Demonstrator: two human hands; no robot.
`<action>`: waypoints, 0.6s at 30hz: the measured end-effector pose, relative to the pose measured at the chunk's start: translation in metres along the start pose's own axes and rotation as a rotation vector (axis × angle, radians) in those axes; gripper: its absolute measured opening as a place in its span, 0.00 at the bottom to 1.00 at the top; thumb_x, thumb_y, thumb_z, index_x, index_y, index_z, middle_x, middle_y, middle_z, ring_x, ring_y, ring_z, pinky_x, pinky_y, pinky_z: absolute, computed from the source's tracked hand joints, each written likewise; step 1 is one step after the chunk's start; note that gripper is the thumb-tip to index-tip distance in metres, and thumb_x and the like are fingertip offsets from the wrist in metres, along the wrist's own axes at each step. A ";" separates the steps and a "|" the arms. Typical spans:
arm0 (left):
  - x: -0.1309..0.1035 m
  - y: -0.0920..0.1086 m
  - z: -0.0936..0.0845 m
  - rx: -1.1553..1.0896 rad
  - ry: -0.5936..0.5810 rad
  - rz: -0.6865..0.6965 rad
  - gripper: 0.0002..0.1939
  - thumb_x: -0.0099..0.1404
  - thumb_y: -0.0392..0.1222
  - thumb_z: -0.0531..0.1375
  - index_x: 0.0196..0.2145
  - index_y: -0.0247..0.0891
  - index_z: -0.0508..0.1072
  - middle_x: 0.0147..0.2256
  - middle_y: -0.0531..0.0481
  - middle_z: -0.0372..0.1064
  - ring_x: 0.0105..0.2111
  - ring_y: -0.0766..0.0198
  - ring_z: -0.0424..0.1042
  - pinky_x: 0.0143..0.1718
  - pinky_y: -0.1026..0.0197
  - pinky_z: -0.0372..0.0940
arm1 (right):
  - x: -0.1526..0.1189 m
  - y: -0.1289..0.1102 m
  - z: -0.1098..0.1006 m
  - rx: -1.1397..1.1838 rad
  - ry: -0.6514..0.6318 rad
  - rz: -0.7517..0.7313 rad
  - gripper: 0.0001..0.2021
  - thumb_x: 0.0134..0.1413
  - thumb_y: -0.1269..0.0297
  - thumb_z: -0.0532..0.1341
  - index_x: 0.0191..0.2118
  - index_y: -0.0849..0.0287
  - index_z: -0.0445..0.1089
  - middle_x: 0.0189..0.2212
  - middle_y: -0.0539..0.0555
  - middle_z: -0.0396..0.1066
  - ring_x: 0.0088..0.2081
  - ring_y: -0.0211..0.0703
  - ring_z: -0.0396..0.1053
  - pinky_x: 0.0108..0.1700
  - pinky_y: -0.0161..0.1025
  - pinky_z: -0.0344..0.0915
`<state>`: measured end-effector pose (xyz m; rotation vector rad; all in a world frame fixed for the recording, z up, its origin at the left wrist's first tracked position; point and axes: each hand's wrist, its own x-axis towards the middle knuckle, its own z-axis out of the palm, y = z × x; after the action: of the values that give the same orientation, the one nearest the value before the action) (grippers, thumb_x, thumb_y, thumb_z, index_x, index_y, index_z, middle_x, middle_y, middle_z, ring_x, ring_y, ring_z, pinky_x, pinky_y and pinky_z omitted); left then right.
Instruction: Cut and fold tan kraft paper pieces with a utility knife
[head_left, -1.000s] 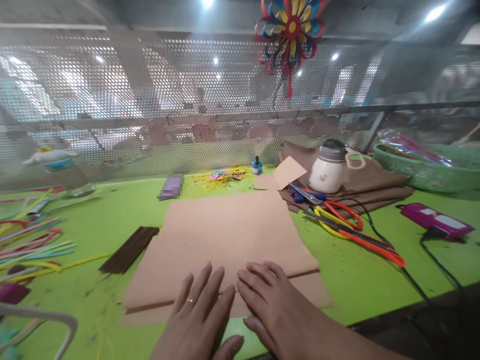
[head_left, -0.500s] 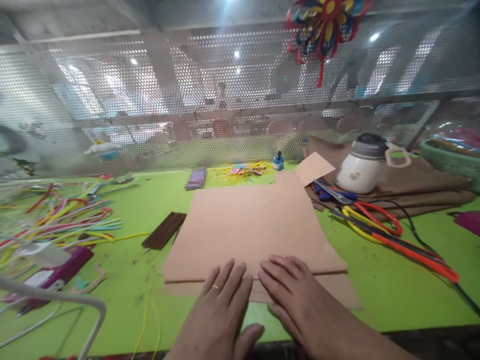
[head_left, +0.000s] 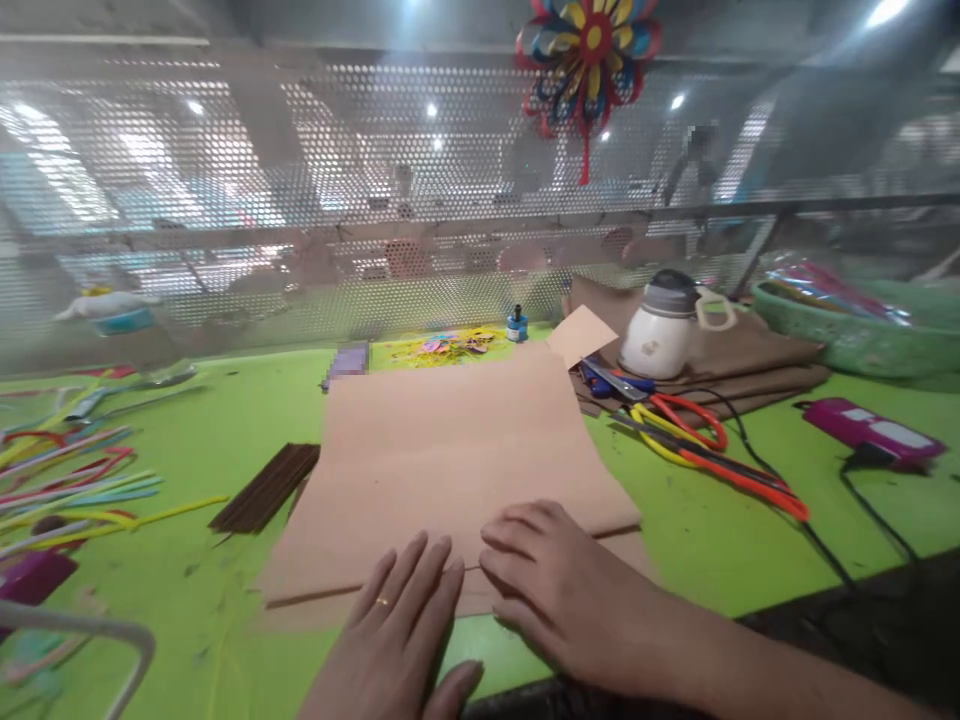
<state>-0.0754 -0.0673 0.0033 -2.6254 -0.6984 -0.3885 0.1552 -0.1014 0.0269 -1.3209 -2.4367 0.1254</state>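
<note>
Green bench [head_left: 720, 540], tan sheets [head_left: 450, 450] near its front edge

Roughly parallel to that edge runs their near side; which axis is longer, I cannot tell. They extend beyond the left hand [head_left: 390, 640], fingers slightly spread, and right hand [head_left: 551, 590], fingers nearly together, both touching them. Matte, layered, plain.

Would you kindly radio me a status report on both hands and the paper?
Left hand, right hand: open, resting at near edge of tan paper. Scissors to its right; brown strips left.
</note>
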 end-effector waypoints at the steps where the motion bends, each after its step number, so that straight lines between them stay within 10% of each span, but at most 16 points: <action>1: 0.000 -0.001 0.002 0.005 0.012 0.006 0.30 0.66 0.59 0.55 0.59 0.38 0.66 0.61 0.44 0.62 0.60 0.50 0.63 0.58 0.51 0.63 | 0.007 0.006 -0.005 -0.003 0.002 -0.004 0.11 0.66 0.62 0.54 0.46 0.60 0.70 0.51 0.56 0.70 0.53 0.47 0.62 0.57 0.45 0.58; 9: 0.001 -0.002 -0.005 0.061 -0.001 0.022 0.29 0.67 0.57 0.55 0.59 0.36 0.66 0.61 0.43 0.62 0.59 0.49 0.63 0.56 0.49 0.66 | 0.061 0.085 -0.007 -0.155 0.005 0.171 0.09 0.60 0.64 0.59 0.42 0.64 0.71 0.45 0.63 0.71 0.50 0.55 0.62 0.51 0.49 0.59; 18: 0.002 0.005 -0.015 -0.072 -0.234 -0.052 0.29 0.67 0.50 0.56 0.62 0.34 0.62 0.63 0.41 0.57 0.61 0.41 0.58 0.54 0.36 0.65 | 0.061 0.118 -0.006 -0.048 -0.050 0.090 0.07 0.60 0.62 0.59 0.39 0.58 0.72 0.39 0.58 0.70 0.44 0.51 0.64 0.47 0.44 0.62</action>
<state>-0.0735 -0.0771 0.0158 -2.7534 -0.8430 -0.1228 0.2207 0.0143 0.0203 -1.4657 -2.4356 0.1256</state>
